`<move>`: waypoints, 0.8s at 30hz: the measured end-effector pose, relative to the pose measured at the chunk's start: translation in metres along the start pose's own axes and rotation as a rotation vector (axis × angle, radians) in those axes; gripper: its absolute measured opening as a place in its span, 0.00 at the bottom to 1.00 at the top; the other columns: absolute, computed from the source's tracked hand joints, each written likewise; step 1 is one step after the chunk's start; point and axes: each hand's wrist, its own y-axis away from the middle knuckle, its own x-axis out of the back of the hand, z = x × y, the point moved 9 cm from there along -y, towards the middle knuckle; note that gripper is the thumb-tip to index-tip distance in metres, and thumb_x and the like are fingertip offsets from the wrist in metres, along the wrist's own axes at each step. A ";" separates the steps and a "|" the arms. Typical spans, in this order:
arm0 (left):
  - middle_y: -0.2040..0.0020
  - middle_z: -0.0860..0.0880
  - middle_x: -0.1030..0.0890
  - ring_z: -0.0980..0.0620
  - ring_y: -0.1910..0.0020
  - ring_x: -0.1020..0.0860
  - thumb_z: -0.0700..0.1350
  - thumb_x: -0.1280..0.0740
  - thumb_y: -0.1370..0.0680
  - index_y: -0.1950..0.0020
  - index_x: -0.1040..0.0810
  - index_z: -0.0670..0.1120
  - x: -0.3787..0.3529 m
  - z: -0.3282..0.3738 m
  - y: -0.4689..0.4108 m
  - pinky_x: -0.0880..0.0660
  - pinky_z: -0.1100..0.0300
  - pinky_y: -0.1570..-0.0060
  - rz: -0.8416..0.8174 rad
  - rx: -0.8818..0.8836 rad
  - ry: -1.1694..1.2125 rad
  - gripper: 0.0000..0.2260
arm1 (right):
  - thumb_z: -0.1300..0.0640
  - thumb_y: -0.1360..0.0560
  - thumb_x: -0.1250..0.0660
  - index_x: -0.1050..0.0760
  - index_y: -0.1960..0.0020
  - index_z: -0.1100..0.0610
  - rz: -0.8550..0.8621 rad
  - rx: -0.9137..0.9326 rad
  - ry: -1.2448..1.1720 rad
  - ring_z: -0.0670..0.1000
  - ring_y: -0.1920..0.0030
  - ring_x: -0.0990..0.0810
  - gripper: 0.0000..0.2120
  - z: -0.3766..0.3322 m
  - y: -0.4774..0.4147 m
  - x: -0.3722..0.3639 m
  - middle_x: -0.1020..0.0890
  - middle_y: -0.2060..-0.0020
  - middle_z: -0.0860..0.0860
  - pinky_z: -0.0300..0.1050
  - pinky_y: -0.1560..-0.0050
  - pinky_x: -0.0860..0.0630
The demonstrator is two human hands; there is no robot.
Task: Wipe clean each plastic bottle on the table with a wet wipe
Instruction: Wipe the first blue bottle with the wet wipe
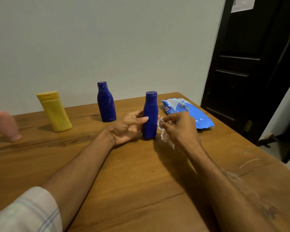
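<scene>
blue bottle [150,116] upright at frame centre on wooden bench [141,173], cap on. left grip [127,126] wraps it from left side, thumb across front, fingers behind. right grip [179,128] just right of bottle, clenched on crumpled white wet wipe [164,136]; wipe close beside bottle's right flank, contact unclear. second blue bottle [106,102], scuffed, stands behind, upper left of centre. yellow bottle [54,113] further left, pink bottle [7,126] at left edge, blurred. blue wipes pack [187,111] lies behind right grip, right of centre. dark door [241,64] at upper right of frame.
</scene>
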 end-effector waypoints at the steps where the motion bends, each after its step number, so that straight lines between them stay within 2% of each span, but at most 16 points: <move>1: 0.33 0.41 0.23 0.42 0.32 0.26 0.43 0.22 0.33 0.29 0.29 0.44 -0.001 -0.002 -0.001 0.29 0.47 0.33 -0.014 0.007 0.010 0.33 | 0.55 0.25 0.32 0.20 0.46 0.56 0.001 0.003 0.004 0.44 0.55 0.24 0.10 0.001 0.000 0.000 0.19 0.49 0.52 0.38 0.61 0.25; 7: 0.33 0.40 0.23 0.43 0.32 0.25 0.39 0.33 0.26 0.28 0.30 0.42 0.000 -0.003 -0.002 0.27 0.50 0.34 -0.011 0.008 0.040 0.25 | 0.55 0.25 0.32 0.20 0.46 0.55 -0.025 -0.001 0.021 0.44 0.55 0.27 0.10 0.004 -0.002 -0.001 0.19 0.48 0.52 0.37 0.62 0.27; 10: 0.32 0.40 0.24 0.43 0.32 0.26 0.39 0.35 0.24 0.29 0.29 0.42 0.000 -0.002 -0.001 0.29 0.48 0.32 0.016 0.005 0.010 0.22 | 0.55 0.25 0.32 0.20 0.46 0.56 -0.026 0.006 0.025 0.45 0.53 0.25 0.10 0.004 -0.002 -0.001 0.19 0.48 0.52 0.41 0.58 0.24; 15: 0.33 0.40 0.23 0.43 0.32 0.26 0.38 0.37 0.24 0.31 0.27 0.41 0.000 0.000 -0.002 0.33 0.47 0.31 0.047 0.006 -0.013 0.20 | 0.55 0.26 0.32 0.20 0.45 0.56 -0.038 -0.010 0.052 0.50 0.46 0.23 0.11 0.005 -0.003 -0.004 0.19 0.46 0.53 0.49 0.50 0.21; 20: 0.34 0.40 0.22 0.45 0.34 0.24 0.37 0.40 0.24 0.30 0.28 0.40 0.002 0.000 -0.004 0.31 0.48 0.33 0.091 0.008 -0.030 0.21 | 0.55 0.26 0.32 0.21 0.43 0.55 -0.049 -0.016 0.094 0.51 0.45 0.23 0.12 0.006 -0.004 -0.006 0.20 0.45 0.53 0.50 0.49 0.21; 24: 0.37 0.41 0.20 0.44 0.34 0.24 0.37 0.39 0.26 0.34 0.25 0.41 0.001 0.001 -0.004 0.31 0.47 0.33 0.123 0.005 -0.058 0.20 | 0.55 0.25 0.32 0.21 0.43 0.55 -0.065 -0.018 0.117 0.51 0.44 0.24 0.12 0.006 -0.004 -0.007 0.20 0.45 0.54 0.50 0.48 0.21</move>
